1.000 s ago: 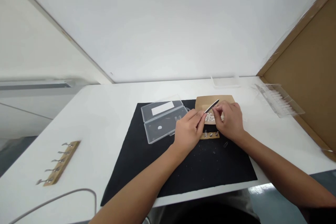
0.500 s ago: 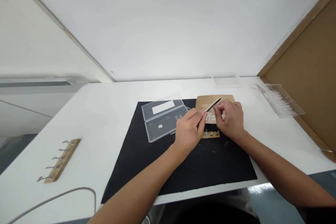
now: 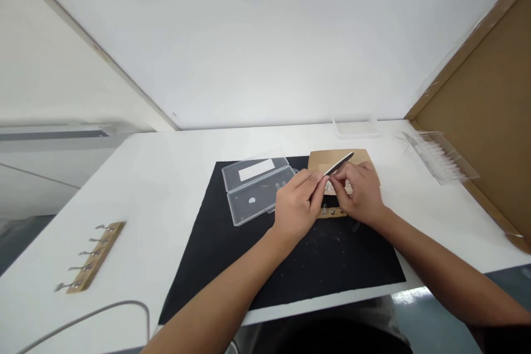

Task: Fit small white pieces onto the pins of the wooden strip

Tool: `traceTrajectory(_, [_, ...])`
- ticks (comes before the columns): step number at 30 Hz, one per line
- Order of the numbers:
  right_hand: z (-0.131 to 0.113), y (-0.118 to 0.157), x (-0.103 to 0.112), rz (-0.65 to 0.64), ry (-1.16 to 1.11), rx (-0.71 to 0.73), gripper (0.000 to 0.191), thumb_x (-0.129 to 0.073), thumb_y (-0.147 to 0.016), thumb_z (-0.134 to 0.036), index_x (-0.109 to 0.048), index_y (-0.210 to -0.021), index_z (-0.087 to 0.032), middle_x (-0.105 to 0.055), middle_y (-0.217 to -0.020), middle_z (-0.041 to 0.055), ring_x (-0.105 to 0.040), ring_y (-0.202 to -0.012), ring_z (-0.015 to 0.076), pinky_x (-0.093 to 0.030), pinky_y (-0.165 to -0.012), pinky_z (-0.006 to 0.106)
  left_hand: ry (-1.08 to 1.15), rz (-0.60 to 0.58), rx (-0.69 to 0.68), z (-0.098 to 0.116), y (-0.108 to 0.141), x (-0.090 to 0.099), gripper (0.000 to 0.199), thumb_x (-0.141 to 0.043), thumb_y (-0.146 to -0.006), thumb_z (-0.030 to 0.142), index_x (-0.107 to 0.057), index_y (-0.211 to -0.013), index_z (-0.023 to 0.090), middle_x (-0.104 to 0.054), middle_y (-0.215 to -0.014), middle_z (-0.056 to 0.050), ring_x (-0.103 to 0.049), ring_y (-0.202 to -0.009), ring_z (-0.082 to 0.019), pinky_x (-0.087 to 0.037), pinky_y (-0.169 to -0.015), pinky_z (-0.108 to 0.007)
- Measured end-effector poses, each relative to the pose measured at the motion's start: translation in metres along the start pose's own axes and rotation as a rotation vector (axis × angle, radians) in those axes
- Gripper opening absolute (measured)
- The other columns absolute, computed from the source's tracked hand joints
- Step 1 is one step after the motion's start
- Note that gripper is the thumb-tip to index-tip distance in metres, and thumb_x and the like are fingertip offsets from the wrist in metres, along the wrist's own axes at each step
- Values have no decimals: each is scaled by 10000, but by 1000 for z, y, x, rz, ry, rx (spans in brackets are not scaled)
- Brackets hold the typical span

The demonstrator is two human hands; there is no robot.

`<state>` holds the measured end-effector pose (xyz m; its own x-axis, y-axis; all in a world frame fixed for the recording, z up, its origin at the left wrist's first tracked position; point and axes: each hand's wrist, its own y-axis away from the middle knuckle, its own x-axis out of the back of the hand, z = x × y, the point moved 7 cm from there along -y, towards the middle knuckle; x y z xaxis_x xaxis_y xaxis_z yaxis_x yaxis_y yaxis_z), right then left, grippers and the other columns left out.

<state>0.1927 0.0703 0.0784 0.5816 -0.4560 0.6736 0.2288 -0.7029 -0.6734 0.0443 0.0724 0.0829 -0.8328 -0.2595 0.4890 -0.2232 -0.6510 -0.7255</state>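
My left hand (image 3: pixel 297 202) is closed around a slim nail file (image 3: pixel 341 162), dark on one face with a pale edge, which points up to the right. Close beside it, my right hand (image 3: pixel 360 191) is pinched near the lower part of the file; whatever its fingertips hold is too small to make out. Behind both hands sits a brown paper tray (image 3: pixel 334 156) with small white bits in it. Just below them, a short wooden strip (image 3: pixel 331 212) bearing small metal and clear pieces lies on the black mat (image 3: pixel 307 265), partly hidden by my hands.
An open clear plastic case (image 3: pixel 253 207) with a few clear pieces lies left on the mat. A wooden strip with several metal stands (image 3: pixel 96 257) is at the far left, near a grey cable (image 3: pixel 103 304). Clear boxes (image 3: pixel 443 160) sit right, beside a cardboard wall (image 3: pixel 485 121).
My right hand has moved left and slightly down, bringing its fingertips closer to my left fingers. The file's free end has shifted slightly right and up.
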Motion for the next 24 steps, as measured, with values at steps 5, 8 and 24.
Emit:
traceTrajectory(5, [10,2,14,97,-157,-56,148,-607,-1026,-274,-519,-909,-255,-703,-810,4,-668,-737,200,-422,-773,412,-36,15,17,-4,0,2,209,-545,-1084,275,-727,-1077,174,-724,-888,-54,-680,-788,-154,-525,-728,-258])
traceTrajectory(8, [26,8,15,140,-273,-150,131,-614,-1033,-322,-547,-934,-267,-686,-848,19,-676,-803,221,-484,-797,422,-121,-36,43,-11,3,-2,211,-554,-1080,308,-723,-1086,181,-722,-904,-44,-673,-763,-147,-489,-664,-246])
traceTrajectory(24, [34,15,14,156,-175,-175,107,-655,-1009,-297,-589,-936,-254,-699,-858,8,-670,-795,204,-490,-810,411,-286,-128,-61,-10,8,-8,259,-542,-1091,365,-704,-1176,182,-675,-916,-38,-664,-765,-135,-447,-598,-218])
